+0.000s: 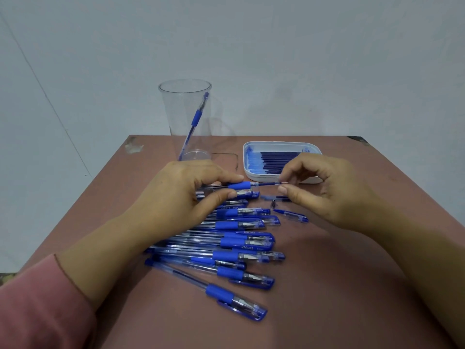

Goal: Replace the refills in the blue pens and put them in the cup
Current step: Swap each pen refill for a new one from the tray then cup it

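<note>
Your left hand (186, 195): thumb and forefinger curled round an open pen barrel (240, 185), gripping it at the blue rubber grip, barrel level and pointing right. Pink sleeve (37, 306) at the wrist.

Your right hand (327, 192): thumb and forefinger pinching the far end of a thin refill (268, 183) that sticks out of the barrel's mouth. Other fingers loosely curled above. Whether the refill is fully seated, you cannot tell.

Both hands are held just above the brown tabletop (327, 285), in front of the tray.

Below the right thumb, on the tabletop: a small metal tip (273, 204), a short dark refill piece (275, 197) just behind it, and a loose blue cap (292, 215) just in front.

Pile of capped blue pens (236, 250): lying roughly side by side, overlapping, caps to the right, running from under the left hand toward you. Nearest pen lies at a slant, apart from the rest.

Clear cup (176, 109): upright at the far edge, left of centre. One blue pen (197, 117) inside, leaning against the right wall.

White tray (281, 143): far right of the cup, holding a row of dark blue refills (276, 161) lying side by side. Blue ink smears on its inner wall.
</note>
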The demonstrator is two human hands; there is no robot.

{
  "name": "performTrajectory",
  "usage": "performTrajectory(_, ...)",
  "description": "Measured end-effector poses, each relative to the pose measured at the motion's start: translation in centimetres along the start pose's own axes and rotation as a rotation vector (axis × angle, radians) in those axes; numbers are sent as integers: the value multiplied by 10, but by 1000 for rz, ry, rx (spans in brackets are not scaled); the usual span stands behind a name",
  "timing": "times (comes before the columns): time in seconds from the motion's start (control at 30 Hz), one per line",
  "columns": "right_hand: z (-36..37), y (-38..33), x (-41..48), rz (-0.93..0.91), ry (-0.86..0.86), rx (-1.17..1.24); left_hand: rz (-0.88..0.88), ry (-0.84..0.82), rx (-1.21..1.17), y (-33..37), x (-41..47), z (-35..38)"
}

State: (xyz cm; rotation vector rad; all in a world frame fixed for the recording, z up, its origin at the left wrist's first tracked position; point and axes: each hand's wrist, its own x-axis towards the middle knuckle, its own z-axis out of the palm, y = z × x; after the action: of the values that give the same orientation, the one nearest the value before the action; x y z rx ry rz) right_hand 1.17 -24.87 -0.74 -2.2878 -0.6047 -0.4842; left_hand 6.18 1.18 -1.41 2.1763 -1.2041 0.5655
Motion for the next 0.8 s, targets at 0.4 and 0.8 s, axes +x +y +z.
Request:
performTrajectory(0.4, -2, 29, 5, -10, -225, -266, -8, 2, -1, -2, 0, 0)
performTrajectory(0.8, 7, 27, 13, 39, -322, -331, -17, 5, -9, -2, 0, 0)
